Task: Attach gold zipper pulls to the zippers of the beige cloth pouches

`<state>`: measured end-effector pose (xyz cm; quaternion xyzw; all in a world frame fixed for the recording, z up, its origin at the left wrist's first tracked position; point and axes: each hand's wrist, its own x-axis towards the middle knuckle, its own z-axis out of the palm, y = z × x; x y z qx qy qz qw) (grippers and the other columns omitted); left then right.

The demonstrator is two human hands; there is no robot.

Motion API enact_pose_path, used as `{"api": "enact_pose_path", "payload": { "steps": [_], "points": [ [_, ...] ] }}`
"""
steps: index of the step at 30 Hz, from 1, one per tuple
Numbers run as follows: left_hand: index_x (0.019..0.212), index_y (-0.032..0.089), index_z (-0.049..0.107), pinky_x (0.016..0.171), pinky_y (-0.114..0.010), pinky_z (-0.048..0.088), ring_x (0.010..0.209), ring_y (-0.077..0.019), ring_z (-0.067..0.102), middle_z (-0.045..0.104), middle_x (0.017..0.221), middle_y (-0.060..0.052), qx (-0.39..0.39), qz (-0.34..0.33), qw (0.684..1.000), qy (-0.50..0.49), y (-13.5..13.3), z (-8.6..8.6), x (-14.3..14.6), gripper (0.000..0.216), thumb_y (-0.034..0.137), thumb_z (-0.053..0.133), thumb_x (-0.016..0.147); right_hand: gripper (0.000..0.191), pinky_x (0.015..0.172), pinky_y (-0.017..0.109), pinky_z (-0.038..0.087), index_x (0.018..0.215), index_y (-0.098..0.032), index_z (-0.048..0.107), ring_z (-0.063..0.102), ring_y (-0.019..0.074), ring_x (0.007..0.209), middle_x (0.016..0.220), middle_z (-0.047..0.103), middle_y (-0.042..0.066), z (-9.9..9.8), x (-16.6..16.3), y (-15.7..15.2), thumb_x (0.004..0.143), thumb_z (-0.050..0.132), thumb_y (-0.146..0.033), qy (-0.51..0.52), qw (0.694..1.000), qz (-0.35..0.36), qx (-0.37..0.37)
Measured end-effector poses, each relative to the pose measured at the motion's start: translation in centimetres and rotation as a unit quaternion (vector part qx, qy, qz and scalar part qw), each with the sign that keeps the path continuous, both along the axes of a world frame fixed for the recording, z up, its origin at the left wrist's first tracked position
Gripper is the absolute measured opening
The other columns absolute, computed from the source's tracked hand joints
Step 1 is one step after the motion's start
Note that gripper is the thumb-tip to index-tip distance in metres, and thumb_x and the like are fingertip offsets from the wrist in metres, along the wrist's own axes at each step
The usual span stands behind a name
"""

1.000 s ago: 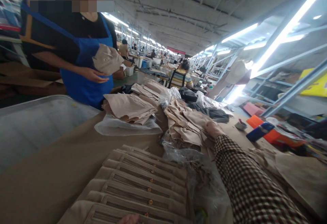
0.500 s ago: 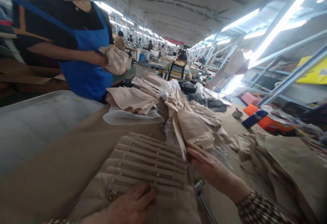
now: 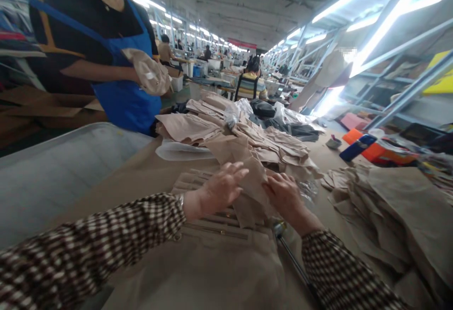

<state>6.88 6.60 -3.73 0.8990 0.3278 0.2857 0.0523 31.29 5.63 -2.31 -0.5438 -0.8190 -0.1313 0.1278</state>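
In the head view, a stack of beige bag panels with zips and small gold-coloured studs (image 3: 208, 267) lies in front of me. Above its far right part, a loose beige fabric piece (image 3: 253, 182) is partly raised. My right hand (image 3: 286, 199) pinches that piece by its right edge. My left hand (image 3: 220, 191) is over the stack, at the left side of the piece, its fingers stretched out towards it. Whether those fingertips touch the cloth is not clear. Just right of the stack lies a dark rod with a metal end (image 3: 279, 229).
Beige cut pieces (image 3: 283, 145) are heaped beyond my hands, with clear plastic among them. More fabric (image 3: 399, 211) lies at right, near a blue box-like object (image 3: 358, 147). A white bin (image 3: 81, 159) stands left; behind it a person in a blue apron (image 3: 123, 97) holds beige cloth.
My left hand has lifted off the near panels and moved forward and right. My right hand now grips the fabric piece, whose far part has swung up and left over the stack.
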Motion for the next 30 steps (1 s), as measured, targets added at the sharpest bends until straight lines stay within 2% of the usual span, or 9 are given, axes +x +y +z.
{"api": "enact_pose_path", "payload": {
  "steps": [4,8,12,15,17,20,23,26,30],
  "points": [
    [0.124,0.007,0.058,0.108,-0.045,0.04,0.126,-0.0288,0.049,0.057,0.131,-0.019,-0.019,0.022,0.997,0.066,3.4,0.7,1.1,0.04,0.009,0.055,0.084,0.024,0.091,0.041,0.039,0.109,-0.023,0.069,0.058,0.0242,0.094,0.09,0.069,0.008,0.3,-3.5,-2.9,0.099,0.047,-0.024,-0.068,0.992,0.109,0.003],
    [0.09,0.012,0.066,0.087,-0.033,0.05,0.095,-0.0207,0.06,0.065,0.099,-0.01,-0.044,-0.007,0.991,0.13,3.6,0.3,-0.4,0.019,0.005,0.049,0.085,0.023,0.099,0.041,0.041,0.111,-0.021,0.066,0.056,0.0254,0.11,0.108,0.068,0.009,-0.1,-3.8,-4.7,0.096,0.052,-0.032,0.048,0.976,0.206,-0.044],
    [0.091,0.012,0.066,0.09,-0.031,0.047,0.096,-0.0192,0.057,0.063,0.099,-0.009,0.019,-0.042,0.991,0.124,2.7,-0.6,-1.8,0.015,0.008,0.051,0.089,0.035,0.081,0.036,0.051,0.122,-0.015,0.06,0.061,0.0236,0.1,0.119,0.064,0.014,-0.6,-1.7,-0.3,0.094,0.047,-0.033,0.267,0.963,0.025,-0.008],
    [0.089,0.012,0.064,0.086,-0.031,0.048,0.093,-0.0203,0.057,0.062,0.095,-0.009,0.075,-0.054,0.985,0.143,2.3,-1.1,-1.7,0.014,0.009,0.05,0.09,0.039,0.064,0.028,0.05,0.117,-0.015,0.064,0.064,0.019,0.079,0.103,0.071,0.01,-0.5,-2.0,4.8,0.086,0.059,-0.038,0.243,0.949,-0.077,-0.184],
    [0.087,0.013,0.063,0.081,-0.031,0.049,0.088,-0.0205,0.057,0.061,0.091,-0.009,0.106,-0.053,0.981,0.154,2.1,-1.1,-1.7,0.013,0.01,0.051,0.091,0.022,0.062,0.026,0.048,0.093,-0.015,0.071,0.064,0.0181,0.072,0.083,0.072,0.007,-0.2,-3.2,7.4,0.079,0.067,-0.032,0.216,0.941,-0.092,-0.242],
    [0.087,0.014,0.061,0.074,-0.03,0.05,0.083,-0.02,0.057,0.059,0.087,-0.007,0.14,-0.04,0.978,0.151,1.9,-0.4,-2.5,0.011,0.009,0.052,0.09,0.012,0.061,0.025,0.047,0.066,-0.015,0.068,0.063,0.0185,0.069,0.069,0.07,0.007,1.6,-4.5,9.6,0.076,0.068,-0.023,0.229,0.942,-0.095,-0.228],
    [0.091,0.016,0.06,0.067,-0.028,0.048,0.078,-0.0184,0.057,0.058,0.084,-0.005,0.168,-0.004,0.976,0.141,1.4,1.0,-4.4,0.013,0.008,0.049,0.09,0.023,0.06,0.025,0.05,0.086,-0.015,0.071,0.065,0.0173,0.069,0.078,0.072,0.007,5.3,-3.6,10.8,0.09,0.052,-0.028,0.308,0.925,-0.102,-0.198],
    [0.093,0.017,0.06,0.061,-0.027,0.044,0.072,-0.0168,0.055,0.057,0.08,-0.004,0.173,0.047,0.975,0.134,0.9,2.1,-5.8,0.017,0.01,0.045,0.093,0.023,0.06,0.025,0.051,0.102,-0.013,0.069,0.065,0.0151,0.065,0.085,0.073,0.01,9.4,-1.4,11.6,0.092,0.053,-0.026,0.466,0.863,-0.104,-0.168],
    [0.089,0.017,0.06,0.059,-0.027,0.043,0.071,-0.0169,0.057,0.06,0.083,-0.004,0.096,0.055,0.985,0.135,0.8,1.6,-5.9,0.016,0.009,0.046,0.091,0.016,0.058,0.025,0.052,0.096,-0.011,0.069,0.064,0.0137,0.057,0.077,0.073,0.01,11.0,0.9,12.0,0.09,0.056,-0.019,0.521,0.825,-0.126,-0.178]
  ]
}}
